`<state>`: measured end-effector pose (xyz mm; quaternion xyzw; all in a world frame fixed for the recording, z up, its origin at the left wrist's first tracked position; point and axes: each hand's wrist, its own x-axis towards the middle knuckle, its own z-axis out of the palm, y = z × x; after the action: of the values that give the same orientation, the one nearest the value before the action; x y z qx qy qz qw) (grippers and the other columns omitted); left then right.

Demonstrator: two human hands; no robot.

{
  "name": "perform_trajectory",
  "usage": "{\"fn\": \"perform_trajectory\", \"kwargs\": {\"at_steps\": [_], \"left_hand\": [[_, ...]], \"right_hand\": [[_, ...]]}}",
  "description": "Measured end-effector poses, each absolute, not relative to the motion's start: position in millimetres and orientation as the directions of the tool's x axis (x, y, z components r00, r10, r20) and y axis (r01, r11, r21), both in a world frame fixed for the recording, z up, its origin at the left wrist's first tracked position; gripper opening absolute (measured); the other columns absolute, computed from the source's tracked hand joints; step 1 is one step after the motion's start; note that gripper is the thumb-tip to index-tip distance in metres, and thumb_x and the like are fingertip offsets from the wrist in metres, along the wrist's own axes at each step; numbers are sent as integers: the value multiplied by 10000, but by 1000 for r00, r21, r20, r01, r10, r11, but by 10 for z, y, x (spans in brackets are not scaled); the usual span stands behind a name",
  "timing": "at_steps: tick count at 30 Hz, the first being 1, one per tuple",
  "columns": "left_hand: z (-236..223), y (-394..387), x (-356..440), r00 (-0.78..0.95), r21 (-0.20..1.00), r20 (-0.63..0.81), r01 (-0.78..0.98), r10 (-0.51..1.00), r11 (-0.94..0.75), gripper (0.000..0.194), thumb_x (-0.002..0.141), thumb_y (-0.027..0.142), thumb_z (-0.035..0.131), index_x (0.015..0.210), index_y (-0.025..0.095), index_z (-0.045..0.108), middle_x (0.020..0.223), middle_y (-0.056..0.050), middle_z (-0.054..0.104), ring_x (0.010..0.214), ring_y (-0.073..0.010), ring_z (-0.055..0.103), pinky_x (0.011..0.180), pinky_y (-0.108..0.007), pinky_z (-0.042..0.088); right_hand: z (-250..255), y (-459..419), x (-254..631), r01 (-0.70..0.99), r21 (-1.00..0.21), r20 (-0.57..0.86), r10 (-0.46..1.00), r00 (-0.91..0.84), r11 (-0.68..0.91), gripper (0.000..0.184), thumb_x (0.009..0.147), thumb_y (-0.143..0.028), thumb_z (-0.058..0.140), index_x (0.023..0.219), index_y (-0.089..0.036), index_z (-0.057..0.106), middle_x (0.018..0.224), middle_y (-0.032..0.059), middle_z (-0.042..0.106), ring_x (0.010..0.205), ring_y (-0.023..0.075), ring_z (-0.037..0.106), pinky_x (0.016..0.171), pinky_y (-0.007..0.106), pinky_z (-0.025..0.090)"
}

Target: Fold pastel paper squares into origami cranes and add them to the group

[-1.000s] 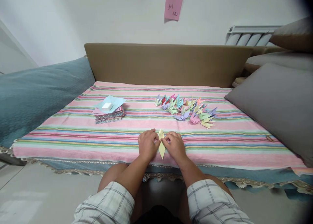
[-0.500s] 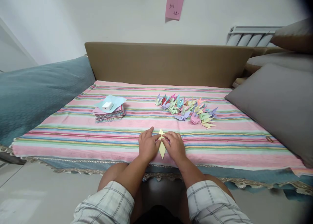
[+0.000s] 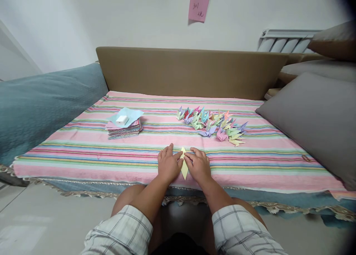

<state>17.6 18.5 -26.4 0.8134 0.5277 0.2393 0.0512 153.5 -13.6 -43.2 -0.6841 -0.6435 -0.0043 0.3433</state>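
Observation:
A pale yellow sheet of origami paper (image 3: 184, 170), folded into a narrow diamond, lies flat on the striped cloth with one point towards me. My left hand (image 3: 168, 163) grips its left edge with thumb and fingertips near the upper half; the index finger stretches forward on the cloth. On the opposite side, my right hand (image 3: 199, 165) has its thumb and fingertips on the right edge. The fingers cover part of the paper's middle. Beyond my right hand lies a cluster of folded paper cranes (image 3: 209, 126) in many colours.
A stack of coloured square paper (image 3: 125, 132) stands left, with a small white block (image 3: 122, 120) on top. Grey cushions (image 3: 311, 114) lean at the right, near a small brown ring-like object (image 3: 306, 158). The brown backrest (image 3: 180, 73) closes off the rear of the striped cloth (image 3: 83, 154).
The fingers of both hands have shifted slightly at the paper's edges, with the right fingers lifting a little. The folded paper stays in nearly the same place.

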Motion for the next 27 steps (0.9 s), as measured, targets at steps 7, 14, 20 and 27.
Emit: {"fn": "perform_trajectory", "kwargs": {"at_steps": [7,14,20,27], "left_hand": [[-267,193,168,312,341,332,840,890,-422,385,768,344,588,1146,268,596,1384,-104,420,1239,-339,372,997,-535,287],[-246,190,151,331,380,325,812,886,-443,333,770,319,589,1101,281,609,1357,-64,468,1226,-314,402,1007,-527,266],[-194,172,146,337,490,321,740,885,-460,333,774,265,580,1104,318,583,1163,-9,630,1165,-248,483,1036,-522,204],[-239,192,106,344,732,307,510,887,-452,413,758,209,581,1163,260,518,945,-3,704,951,-171,617,995,-425,341]], "right_hand": [[-425,-145,1561,875,-479,438,883,169,70,262,840,-336,515,1069,-283,632,1169,51,578,1038,244,474,836,393,384],[-484,-127,1558,889,-453,485,854,187,63,318,833,-344,514,1125,-259,606,1240,84,542,1072,276,457,863,434,385],[-439,-141,1568,864,-500,438,879,186,66,285,824,-331,521,1082,-266,625,1255,56,545,1090,271,465,871,427,380],[-354,-165,1601,611,-764,380,909,169,207,265,807,-307,520,1050,-242,602,934,28,679,890,194,597,840,351,432]]}}
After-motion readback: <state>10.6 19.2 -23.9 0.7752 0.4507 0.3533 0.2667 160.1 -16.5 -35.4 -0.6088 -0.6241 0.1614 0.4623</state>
